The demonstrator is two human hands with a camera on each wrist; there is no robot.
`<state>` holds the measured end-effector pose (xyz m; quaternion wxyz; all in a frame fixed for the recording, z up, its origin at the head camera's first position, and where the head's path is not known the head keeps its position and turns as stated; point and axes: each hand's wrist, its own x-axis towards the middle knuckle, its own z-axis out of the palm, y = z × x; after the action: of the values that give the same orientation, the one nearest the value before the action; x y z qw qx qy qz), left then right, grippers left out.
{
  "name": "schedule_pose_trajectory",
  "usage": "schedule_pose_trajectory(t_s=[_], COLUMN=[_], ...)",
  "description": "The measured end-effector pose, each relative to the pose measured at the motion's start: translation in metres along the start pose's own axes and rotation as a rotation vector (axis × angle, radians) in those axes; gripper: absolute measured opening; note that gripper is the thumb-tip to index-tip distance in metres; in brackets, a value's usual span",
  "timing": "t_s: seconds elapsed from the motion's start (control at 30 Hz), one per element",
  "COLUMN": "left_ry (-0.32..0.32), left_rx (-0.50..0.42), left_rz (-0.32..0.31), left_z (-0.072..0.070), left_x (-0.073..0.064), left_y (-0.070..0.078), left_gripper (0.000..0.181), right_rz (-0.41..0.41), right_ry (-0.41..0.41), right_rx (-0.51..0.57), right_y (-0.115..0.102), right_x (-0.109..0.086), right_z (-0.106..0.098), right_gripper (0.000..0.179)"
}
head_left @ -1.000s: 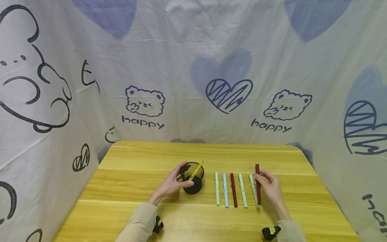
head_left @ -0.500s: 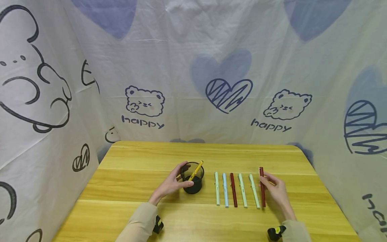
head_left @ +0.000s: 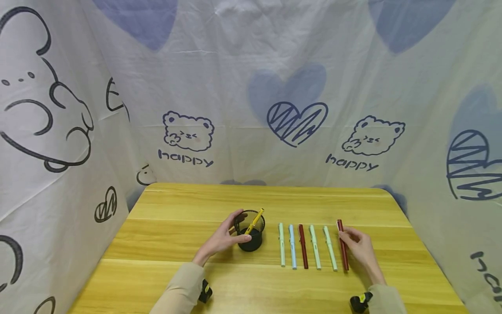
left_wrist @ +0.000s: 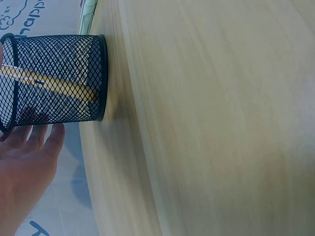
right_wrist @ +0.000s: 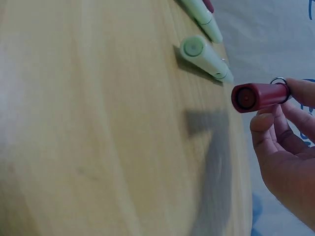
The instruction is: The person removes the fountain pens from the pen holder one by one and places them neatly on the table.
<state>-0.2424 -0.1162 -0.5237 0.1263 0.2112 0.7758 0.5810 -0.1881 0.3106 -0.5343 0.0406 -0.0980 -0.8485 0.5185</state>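
My left hand (head_left: 221, 239) holds a black mesh pen holder (head_left: 251, 244), thumb on the near side and fingers around the far side. Inside the holder a yellow pen (head_left: 256, 221) leans with its top above the rim. Between the thumb and fingers of my right hand (head_left: 360, 247) is a dark red pen (head_left: 344, 256), pinched near its upper part. The right wrist view shows this red pen (right_wrist: 266, 95) end-on, raised over the table with a shadow below. Just left of it lies a light green pen (head_left: 330, 249), the last of a row.
Further along the row lie another light green pen (head_left: 315, 247), a dark red pen (head_left: 303, 247), a light blue pen (head_left: 292, 247) and a light green pen (head_left: 281, 245), roughly parallel. The wooden table (head_left: 188, 200) has printed curtains (head_left: 235, 165) behind and at both sides.
My right hand has moved right with the red pen, from over the last green pen to beside it, and the pen now tilts slightly. The left hand and holder have stayed put.
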Motion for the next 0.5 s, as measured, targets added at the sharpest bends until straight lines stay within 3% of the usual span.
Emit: schedule_pose_trajectory(t_s=[0.23,0.5], left_ry=[-0.002,-0.002], left_rx=[-0.004,-0.013], left_rz=[-0.006,0.001], left_z=[0.000,0.000], left_x=[-0.001,-0.001], left_y=[0.002,0.003], left_gripper=[0.090,0.090], right_rz=[0.014,0.013], right_ry=[-0.005,-0.041], right_rx=[-0.075,-0.074], right_y=[0.007,0.014], right_x=[0.006,0.012], right_z=[0.001,0.000], right_gripper=[0.046,0.045])
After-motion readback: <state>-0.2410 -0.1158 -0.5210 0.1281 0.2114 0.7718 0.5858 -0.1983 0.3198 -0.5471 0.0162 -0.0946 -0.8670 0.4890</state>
